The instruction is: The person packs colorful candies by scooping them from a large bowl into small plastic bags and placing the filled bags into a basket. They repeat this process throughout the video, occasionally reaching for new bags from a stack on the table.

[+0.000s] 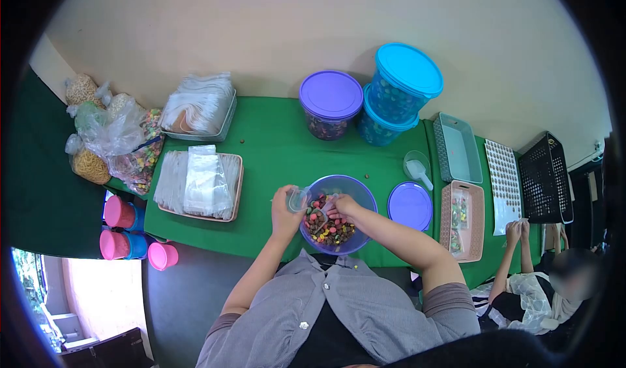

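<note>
My left hand (284, 213) is closed around a small clear container (299, 200), which looks like a plastic cup, at the left rim of a purple bowl (363, 192). Mixed candies (332, 231) in brown, pink, yellow and green fill the lower part of the bowl. Over them, inside the rim, my right hand (343, 207) has its fingers closed. Something clear shows by those fingertips, too small to name. Right of the bowl lie a purple lid (410, 207) and a white scoop (418, 171) in a clear container.
Lidded tubs (331, 97) stand at the back, two stacked. Trays of plastic bags (210, 185) are on the left, beside bulging snack bags (130, 140). A pink basket (478, 221) holds filled packets. At right, another person's hands (518, 230) hold something small.
</note>
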A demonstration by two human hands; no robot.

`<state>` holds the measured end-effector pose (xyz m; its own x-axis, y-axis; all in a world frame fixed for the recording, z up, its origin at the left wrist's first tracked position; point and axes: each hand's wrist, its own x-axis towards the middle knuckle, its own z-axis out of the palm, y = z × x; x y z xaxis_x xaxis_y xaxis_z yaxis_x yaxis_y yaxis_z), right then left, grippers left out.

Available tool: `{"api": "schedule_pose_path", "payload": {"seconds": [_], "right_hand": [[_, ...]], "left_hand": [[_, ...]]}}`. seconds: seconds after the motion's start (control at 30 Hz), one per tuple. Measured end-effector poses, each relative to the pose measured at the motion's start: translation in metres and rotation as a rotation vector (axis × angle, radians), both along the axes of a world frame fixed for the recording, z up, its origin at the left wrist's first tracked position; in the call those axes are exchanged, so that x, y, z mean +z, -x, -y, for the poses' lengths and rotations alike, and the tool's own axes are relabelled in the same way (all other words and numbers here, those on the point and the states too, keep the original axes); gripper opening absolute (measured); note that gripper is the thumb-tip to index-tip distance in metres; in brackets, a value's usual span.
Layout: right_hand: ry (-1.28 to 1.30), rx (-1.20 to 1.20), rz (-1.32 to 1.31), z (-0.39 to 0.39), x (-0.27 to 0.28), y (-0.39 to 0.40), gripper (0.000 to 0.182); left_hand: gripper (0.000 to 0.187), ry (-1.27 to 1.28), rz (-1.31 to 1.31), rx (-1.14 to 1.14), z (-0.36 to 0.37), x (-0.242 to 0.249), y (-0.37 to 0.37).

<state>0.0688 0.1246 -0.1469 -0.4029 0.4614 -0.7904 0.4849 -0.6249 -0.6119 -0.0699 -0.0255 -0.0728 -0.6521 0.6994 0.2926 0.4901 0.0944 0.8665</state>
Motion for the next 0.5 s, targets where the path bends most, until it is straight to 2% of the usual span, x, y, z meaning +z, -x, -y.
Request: {"api": "schedule_pose_path", "payload": {"seconds": [0.1, 0.17, 0.27, 0.43, 0.5], "right_hand": [[-0.018, -0.083, -0.06, -0.003, 0.017, -0.012, 0.031], [-0.019, -0.072, -0.12, -0.005, 0.032, -0.023, 0.031], [-0.061, -0.088, -0.217, -0.001, 0.06, -0.037, 0.03], [-0.146, -0.215, -0.376, 0.017, 0.109, -0.063, 0.031], [-0.172, -0.348, -0.488, 0.022, 0.131, -0.074, 0.034]], "left_hand": [[0.045, -0.005, 0.035, -0.004, 0.0, 0.0, 0.0], [0.045, 0.014, -0.029, -0.009, 0.002, 0.005, 0.001], [0.043, -0.04, 0.03, -0.038, 0.002, 0.019, 0.004], [0.045, -0.149, 0.112, 0.011, 0.002, 0.065, 0.01], [0.048, -0.2, 0.118, 0.019, 0.001, 0.086, 0.008]]}}
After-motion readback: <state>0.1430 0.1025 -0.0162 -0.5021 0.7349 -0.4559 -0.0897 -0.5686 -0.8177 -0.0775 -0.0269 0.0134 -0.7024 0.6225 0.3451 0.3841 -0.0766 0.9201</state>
